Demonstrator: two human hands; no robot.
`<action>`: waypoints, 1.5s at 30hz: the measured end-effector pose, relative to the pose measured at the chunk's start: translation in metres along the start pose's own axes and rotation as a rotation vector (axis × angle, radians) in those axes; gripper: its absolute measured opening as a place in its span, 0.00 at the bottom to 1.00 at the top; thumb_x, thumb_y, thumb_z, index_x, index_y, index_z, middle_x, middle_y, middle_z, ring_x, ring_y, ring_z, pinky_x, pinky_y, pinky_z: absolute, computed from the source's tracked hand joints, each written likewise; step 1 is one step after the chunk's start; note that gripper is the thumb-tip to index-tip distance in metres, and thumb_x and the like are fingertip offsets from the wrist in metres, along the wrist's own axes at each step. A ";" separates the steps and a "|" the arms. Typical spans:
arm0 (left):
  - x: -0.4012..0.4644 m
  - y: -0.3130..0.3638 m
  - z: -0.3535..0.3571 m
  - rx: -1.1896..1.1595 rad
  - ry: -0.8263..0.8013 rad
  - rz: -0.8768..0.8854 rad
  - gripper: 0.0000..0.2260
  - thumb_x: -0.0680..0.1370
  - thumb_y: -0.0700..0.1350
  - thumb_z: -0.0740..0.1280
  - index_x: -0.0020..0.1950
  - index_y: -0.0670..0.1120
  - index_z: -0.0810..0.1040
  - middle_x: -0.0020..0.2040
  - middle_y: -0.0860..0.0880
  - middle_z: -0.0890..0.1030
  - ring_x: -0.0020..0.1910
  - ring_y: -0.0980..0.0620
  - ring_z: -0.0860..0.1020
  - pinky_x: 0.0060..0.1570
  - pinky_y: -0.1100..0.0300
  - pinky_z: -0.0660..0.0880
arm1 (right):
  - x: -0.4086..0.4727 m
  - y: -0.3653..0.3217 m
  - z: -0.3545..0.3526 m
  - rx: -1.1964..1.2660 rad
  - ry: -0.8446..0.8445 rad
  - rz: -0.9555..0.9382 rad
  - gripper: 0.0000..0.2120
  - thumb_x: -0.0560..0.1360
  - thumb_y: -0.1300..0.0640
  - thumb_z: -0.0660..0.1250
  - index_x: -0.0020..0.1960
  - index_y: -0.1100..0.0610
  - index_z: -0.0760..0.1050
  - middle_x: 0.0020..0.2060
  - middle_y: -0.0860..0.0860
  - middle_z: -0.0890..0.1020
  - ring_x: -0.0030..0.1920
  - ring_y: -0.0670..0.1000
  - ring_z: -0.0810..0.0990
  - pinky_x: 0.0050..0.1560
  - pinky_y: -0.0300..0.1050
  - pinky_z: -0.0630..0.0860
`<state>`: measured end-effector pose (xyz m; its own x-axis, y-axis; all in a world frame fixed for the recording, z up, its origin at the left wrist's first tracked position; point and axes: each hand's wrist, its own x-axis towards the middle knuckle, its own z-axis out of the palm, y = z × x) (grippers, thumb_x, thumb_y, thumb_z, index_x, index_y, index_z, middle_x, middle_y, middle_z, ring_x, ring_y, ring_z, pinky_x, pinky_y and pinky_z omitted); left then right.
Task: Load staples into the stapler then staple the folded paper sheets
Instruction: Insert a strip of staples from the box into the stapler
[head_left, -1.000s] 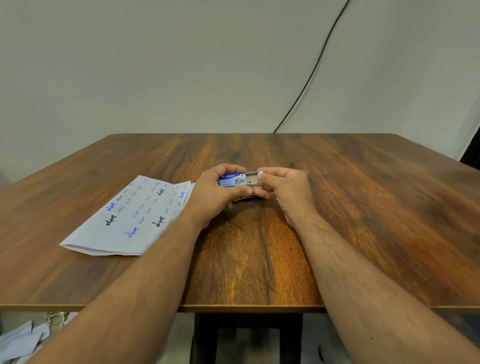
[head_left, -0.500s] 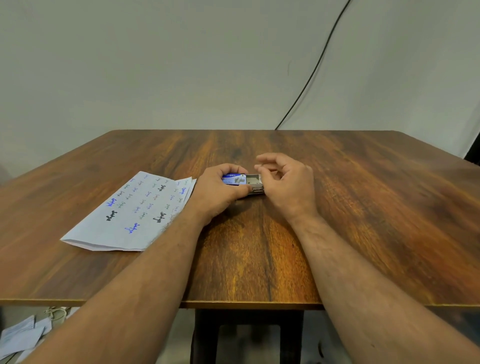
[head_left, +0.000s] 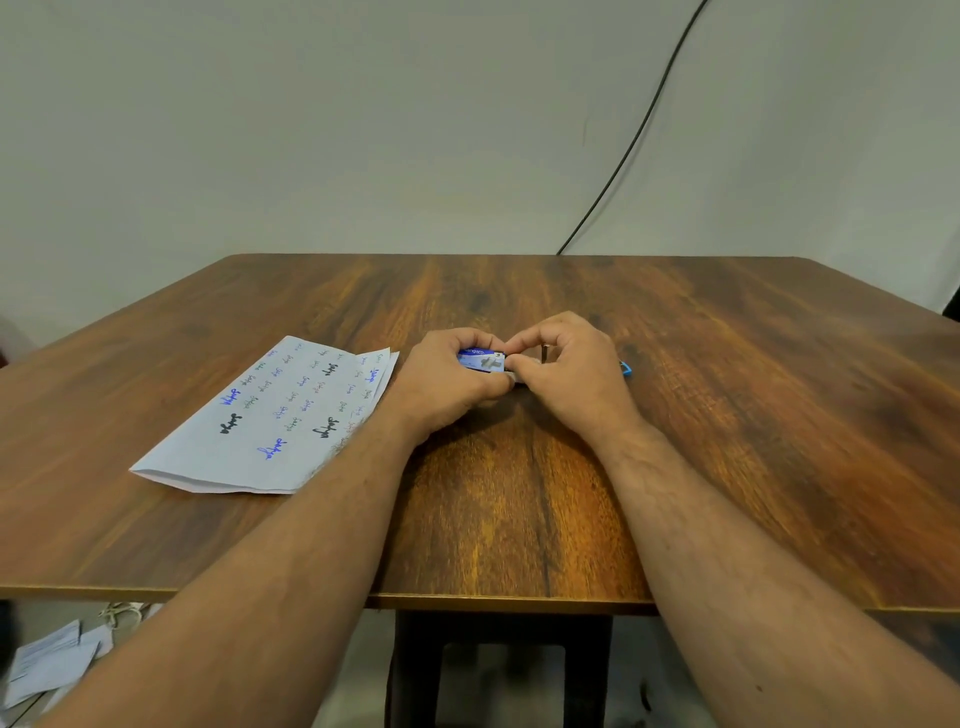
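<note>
Since half second ago right hand (head_left: 566, 371) closed in, now pinching tray of staple box (head_left: 482, 359); left hand (head_left: 447, 382) grips box, right of folded paper sheets (head_left: 270, 415). Box light, flimsy; hold by sides.

Table (head_left: 519, 519) as landmark: the staple box (head_left: 480, 359) sits on it near the middle, held between the left hand (head_left: 447, 384) on its left side and the right hand (head_left: 569, 374) on its right side, fingertips of both meeting at the box. The folded paper sheets (head_left: 270, 415) lie flat on the table left of the left hand, their right edge just beside the left wrist; the stapler (head_left: 626, 369) shows only as a tip on the table just right of and behind the right hand. A cable (head_left: 631, 145) runs down the wall behind the table's far edge, and loose papers (head_left: 47, 665) lie on the floor below the table's near left corner.
</note>
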<state>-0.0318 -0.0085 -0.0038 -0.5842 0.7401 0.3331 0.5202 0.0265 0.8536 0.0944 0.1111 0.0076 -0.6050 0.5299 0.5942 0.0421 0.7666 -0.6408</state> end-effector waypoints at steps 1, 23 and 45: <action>0.000 0.000 0.000 -0.003 -0.008 0.000 0.14 0.70 0.48 0.78 0.54 0.53 0.83 0.48 0.51 0.85 0.44 0.50 0.85 0.44 0.57 0.83 | 0.000 -0.001 -0.001 0.009 -0.008 0.007 0.08 0.70 0.56 0.77 0.42 0.43 0.83 0.43 0.41 0.77 0.41 0.34 0.75 0.41 0.27 0.67; -0.003 0.004 -0.005 -0.191 -0.015 -0.015 0.13 0.64 0.44 0.77 0.46 0.54 0.85 0.46 0.51 0.85 0.45 0.52 0.83 0.42 0.56 0.79 | -0.008 -0.007 -0.008 0.138 -0.045 -0.045 0.20 0.72 0.68 0.65 0.36 0.44 0.83 0.45 0.48 0.81 0.28 0.49 0.84 0.23 0.41 0.79; -0.006 0.007 -0.007 -0.205 0.050 -0.038 0.13 0.68 0.39 0.77 0.51 0.48 0.84 0.49 0.50 0.83 0.49 0.51 0.82 0.46 0.56 0.80 | -0.008 -0.007 -0.011 0.173 -0.082 0.044 0.10 0.74 0.68 0.72 0.38 0.56 0.81 0.51 0.52 0.79 0.33 0.49 0.87 0.30 0.43 0.83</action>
<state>-0.0286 -0.0177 0.0032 -0.6336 0.7068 0.3146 0.3626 -0.0879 0.9278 0.1075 0.1055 0.0132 -0.6687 0.5250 0.5265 -0.0632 0.6655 -0.7437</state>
